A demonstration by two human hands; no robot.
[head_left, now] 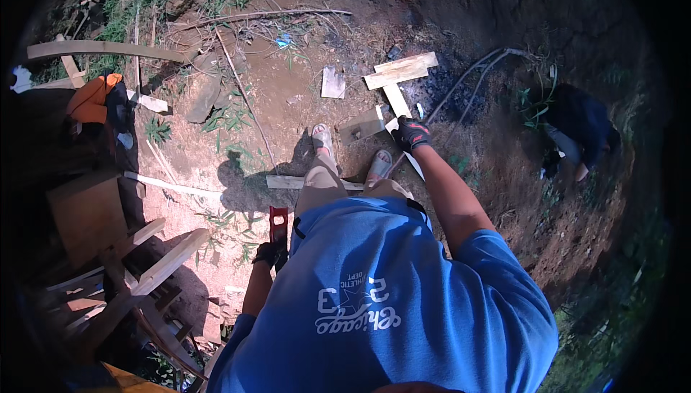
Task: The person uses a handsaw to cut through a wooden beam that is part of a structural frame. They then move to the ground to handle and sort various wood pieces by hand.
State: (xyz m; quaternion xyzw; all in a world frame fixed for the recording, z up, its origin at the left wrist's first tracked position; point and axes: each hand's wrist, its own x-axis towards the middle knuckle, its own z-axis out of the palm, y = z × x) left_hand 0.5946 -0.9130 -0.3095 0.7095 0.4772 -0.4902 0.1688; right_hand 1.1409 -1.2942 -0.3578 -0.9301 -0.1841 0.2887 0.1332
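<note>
My left hand, in a dark glove, hangs low beside my left leg. Its fingers are wrapped round a handsaw whose red handle shows above the glove; I cannot make out the blade. Farther forward, my right hand, in a black glove with red marks, is closed round a pale wooden strip. One end of the strip shows beyond the fingers, the other comes out below the wrist. Just ahead of that hand lie a narrow light board and a wider plank across it.
A grey board piece lies on the dirt ahead. Another plank is by my feet. Bent poles stretch right, towards a crouching person. At left are a person in orange and stacked lumber.
</note>
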